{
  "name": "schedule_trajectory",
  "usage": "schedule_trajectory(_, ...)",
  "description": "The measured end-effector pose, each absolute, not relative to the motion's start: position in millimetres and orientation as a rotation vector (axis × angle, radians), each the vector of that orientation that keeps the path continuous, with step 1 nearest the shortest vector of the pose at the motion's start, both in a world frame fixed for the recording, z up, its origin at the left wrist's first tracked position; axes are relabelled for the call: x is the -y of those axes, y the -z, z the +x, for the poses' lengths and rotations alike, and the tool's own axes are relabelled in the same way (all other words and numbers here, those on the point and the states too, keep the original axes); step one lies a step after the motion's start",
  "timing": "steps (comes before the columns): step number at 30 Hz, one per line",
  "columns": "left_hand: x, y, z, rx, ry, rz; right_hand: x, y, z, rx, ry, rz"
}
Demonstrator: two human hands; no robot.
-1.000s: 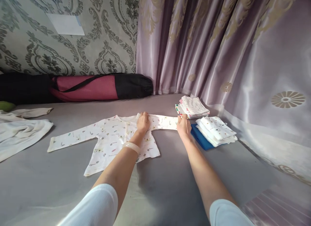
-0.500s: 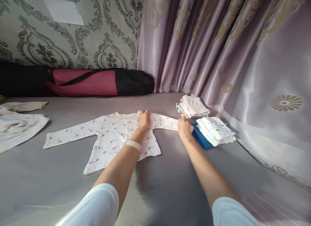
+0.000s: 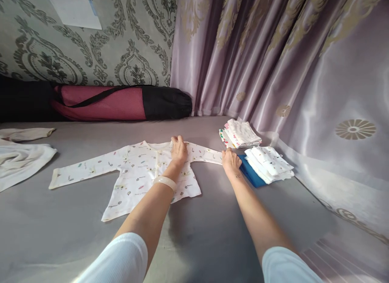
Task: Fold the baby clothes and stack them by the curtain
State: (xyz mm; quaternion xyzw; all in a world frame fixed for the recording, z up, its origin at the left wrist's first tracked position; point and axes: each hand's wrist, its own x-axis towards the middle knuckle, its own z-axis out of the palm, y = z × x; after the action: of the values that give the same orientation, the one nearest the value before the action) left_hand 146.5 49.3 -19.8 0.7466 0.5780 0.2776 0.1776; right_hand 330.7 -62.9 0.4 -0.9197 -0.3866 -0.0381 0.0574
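A small white baby shirt (image 3: 136, 169) with a scattered print lies flat, front side up, one sleeve stretched out to the left. My left hand (image 3: 179, 151), with a pale bangle (image 3: 165, 182) on its wrist, rests at the shirt's shoulder beside the collar, its bent fingers closed on the fabric. At the end of the other sleeve (image 3: 206, 154), my right hand (image 3: 231, 159) grips the cuff. That sleeve is drawn out straight between both hands. My left forearm covers part of the shirt's lower front.
Folded white printed clothes (image 3: 270, 163) lie partly over a folded blue cloth (image 3: 251, 172) just right of my right hand. Behind them is another folded stack (image 3: 241, 133). Crumpled white clothing (image 3: 24, 163) lies at far left. A pink-and-black bag (image 3: 103, 102) lines the wall; a curtain (image 3: 212, 52) hangs at right.
The view has shifted slightly, so most things appear a little further left. Both hands keep nearly the same places on the shirt.
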Motion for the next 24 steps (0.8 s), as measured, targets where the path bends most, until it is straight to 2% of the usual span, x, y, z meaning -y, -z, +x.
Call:
schedule_trajectory(8, -52.1, 23.0, 146.9, -1.605, -0.632, 2.289, 62.3, -1.9, 329.2, 1.097, 0.104, -2.816)
schedule_trajectory(14, -48.5, 25.0, 150.4, -1.621, -0.687, 2.336, 58.5, -4.9, 326.7, 1.11, 0.16, -2.888)
schedule_trajectory(19, -44.8, 25.2, 152.6, -1.614, -0.674, 2.424, 49.9, -24.4, 324.5, 1.254, 0.113, -2.923)
schedule_trajectory(24, -43.1, 22.3, 150.2, -1.565, -0.658, 2.51, 34.4, -32.7, 289.2, 1.636, 0.225, -2.636)
